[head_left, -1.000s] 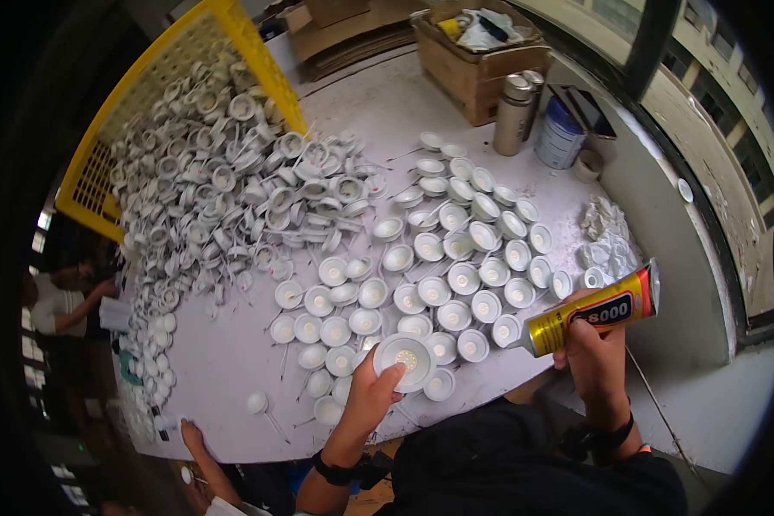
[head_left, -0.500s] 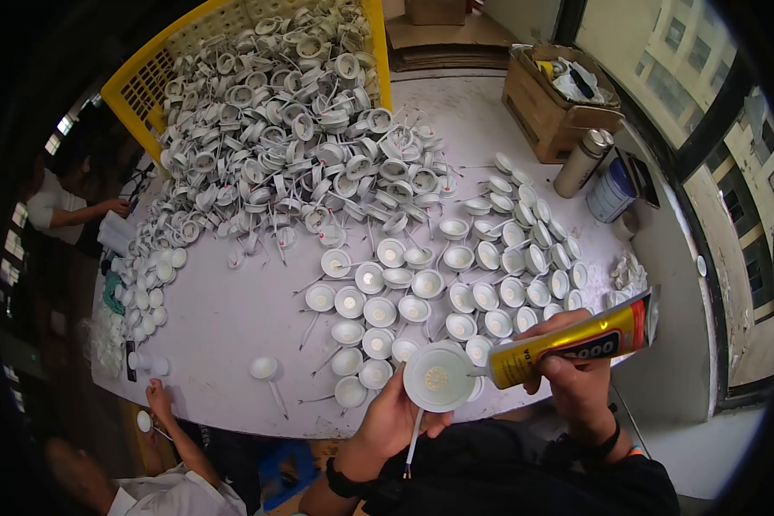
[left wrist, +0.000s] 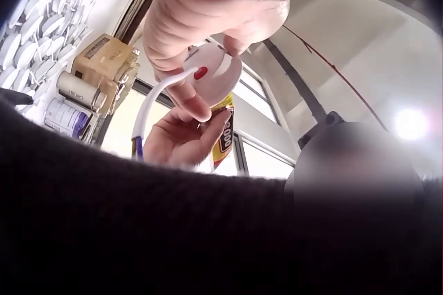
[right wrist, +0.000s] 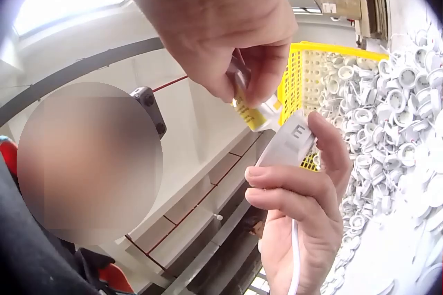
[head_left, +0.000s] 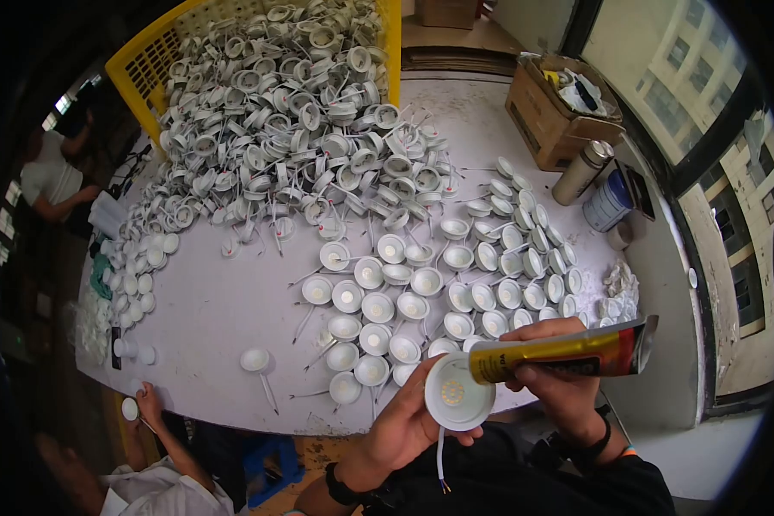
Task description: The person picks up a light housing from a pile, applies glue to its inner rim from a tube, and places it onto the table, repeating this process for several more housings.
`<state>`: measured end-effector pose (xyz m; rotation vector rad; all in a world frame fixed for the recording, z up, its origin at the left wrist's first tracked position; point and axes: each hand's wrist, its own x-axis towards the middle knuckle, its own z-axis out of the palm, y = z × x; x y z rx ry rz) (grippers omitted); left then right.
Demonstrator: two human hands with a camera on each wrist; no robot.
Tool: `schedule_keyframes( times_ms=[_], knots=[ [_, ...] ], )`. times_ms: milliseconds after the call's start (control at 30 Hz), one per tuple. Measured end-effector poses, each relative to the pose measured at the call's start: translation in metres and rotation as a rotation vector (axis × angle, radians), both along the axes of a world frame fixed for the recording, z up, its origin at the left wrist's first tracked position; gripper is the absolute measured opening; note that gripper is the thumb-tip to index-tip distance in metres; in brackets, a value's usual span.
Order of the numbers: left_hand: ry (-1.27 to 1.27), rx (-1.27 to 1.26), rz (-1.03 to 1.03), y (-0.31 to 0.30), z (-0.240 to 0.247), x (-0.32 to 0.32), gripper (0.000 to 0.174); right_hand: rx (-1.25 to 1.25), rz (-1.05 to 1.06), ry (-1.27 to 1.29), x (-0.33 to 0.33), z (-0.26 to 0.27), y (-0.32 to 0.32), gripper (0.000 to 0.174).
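My left hand [head_left: 397, 433] grips a round white LED downlight [head_left: 464, 411] by its rim, with the cup facing up and a ring of yellowish LEDs inside. A white cable hangs from the lamp, its bare wire ends pointing down. My right hand [head_left: 568, 397] squeezes a yellow and black glue tube [head_left: 533, 357], tilted so its nozzle end overlaps the cup's upper right edge. The nozzle tip is hidden in the head view. In the left wrist view, the lamp's back [left wrist: 223, 84] shows the cable entering beside a red spot. The lamp's white side [right wrist: 280, 146] faces the right wrist camera.
Rows of white downlights [head_left: 377, 307] cover the table's near middle. Behind them, more lamps spill from a yellow crate [head_left: 393, 60]. A cardboard box [head_left: 546, 120], a flask [head_left: 582, 172] and a tub [head_left: 606, 202] stand by the window. Another person [head_left: 176, 482] works at left.
The left hand has turned the lamp and shifted right toward the tube. The tube's nozzle end has come over the cup's edge. The head view has swung left.
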<state>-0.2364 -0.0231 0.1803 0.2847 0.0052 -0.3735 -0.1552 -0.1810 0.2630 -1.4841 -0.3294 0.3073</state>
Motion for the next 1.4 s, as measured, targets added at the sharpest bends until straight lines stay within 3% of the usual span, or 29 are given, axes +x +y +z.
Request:
schedule_keyframes(
  times_ms=[367, 467, 533, 600, 667, 700, 733, 933, 1000, 1100, 1267, 1333, 1400],
  knots=[
    [-0.024, 0.010, 0.002, -0.003, 0.002, -0.003, 0.050, -0.088, 0.119, -0.046, -0.003, -0.002, -0.004, 0.032],
    [-0.032, -0.010, -0.019, -0.005, 0.002, 0.001, 0.051, -0.020, 0.149, -0.151, -0.006, 0.001, 0.000, 0.032],
    [0.001, -0.007, -0.002, -0.005, 0.001, -0.001, 0.051, -0.106, 0.288, -0.308, -0.003, 0.002, -0.001, 0.031],
    [0.034, -0.003, 0.012, -0.005, 0.002, -0.002, 0.051, -0.061, 0.291, -0.301, -0.001, 0.006, -0.001, 0.033],
    [0.017, -0.010, 0.004, -0.005, 0.002, -0.003, 0.051, -0.349, 0.313, -0.452, 0.006, 0.014, -0.003, 0.033],
    [0.019, -0.008, -0.005, -0.004, 0.002, -0.003, 0.051, -0.303, 0.260, -0.339, 0.006, 0.011, -0.003, 0.033],
    [0.035, 0.001, 0.009, -0.002, 0.002, -0.004, 0.050, -0.229, 0.024, -0.197, 0.003, 0.011, 0.008, 0.026],
    [0.059, 0.093, 0.088, 0.004, 0.003, -0.002, 0.049, -0.314, 0.174, -0.457, 0.009, 0.022, -0.011, 0.024],
    [0.070, 0.122, 0.106, 0.005, 0.003, -0.001, 0.049, -0.410, 0.212, -0.369, 0.006, 0.028, -0.012, 0.022],
    [0.037, 0.106, 0.123, 0.005, 0.001, 0.002, 0.048, -0.347, 0.268, -0.282, 0.005, 0.026, -0.013, 0.025],
    [0.247, 0.065, 0.164, 0.000, 0.009, 0.003, 0.049, -0.214, 0.369, -0.020, -0.002, 0.015, -0.003, 0.024],
    [0.201, 0.030, 0.171, 0.001, 0.004, 0.002, 0.050, -0.236, 0.389, -0.055, -0.003, 0.012, 0.007, 0.026],
    [0.022, -0.003, 0.117, 0.001, 0.003, 0.005, 0.053, 0.101, 0.244, 0.191, -0.007, 0.008, 0.019, 0.027]
  ],
)
